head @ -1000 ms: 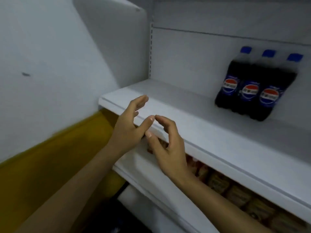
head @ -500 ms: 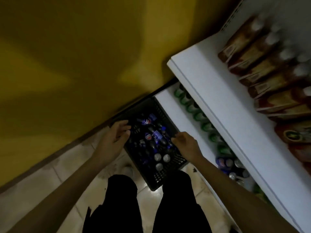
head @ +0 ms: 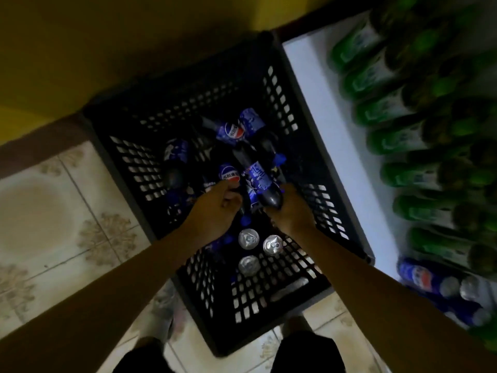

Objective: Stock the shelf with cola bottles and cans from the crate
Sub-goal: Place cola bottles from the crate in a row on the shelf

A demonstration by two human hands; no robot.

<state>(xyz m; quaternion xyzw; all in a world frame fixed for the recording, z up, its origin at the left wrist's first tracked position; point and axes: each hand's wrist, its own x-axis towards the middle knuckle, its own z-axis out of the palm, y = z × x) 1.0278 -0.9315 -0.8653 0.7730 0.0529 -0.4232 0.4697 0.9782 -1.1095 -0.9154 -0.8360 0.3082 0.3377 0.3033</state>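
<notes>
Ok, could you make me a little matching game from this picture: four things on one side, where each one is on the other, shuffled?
Things:
1. black crate
2. green bottles
3. three silver-topped cans
4. right hand

Places:
A. on the white shelf
B. wrapped round a cola bottle
C. on the tiled floor
D. upright inside the crate

Pairs: 1-C, 2-A, 3-D, 4-B.

Left grip (head: 215, 208), right grip (head: 291, 211), both now holding cola bottles (head: 258, 177)
</notes>
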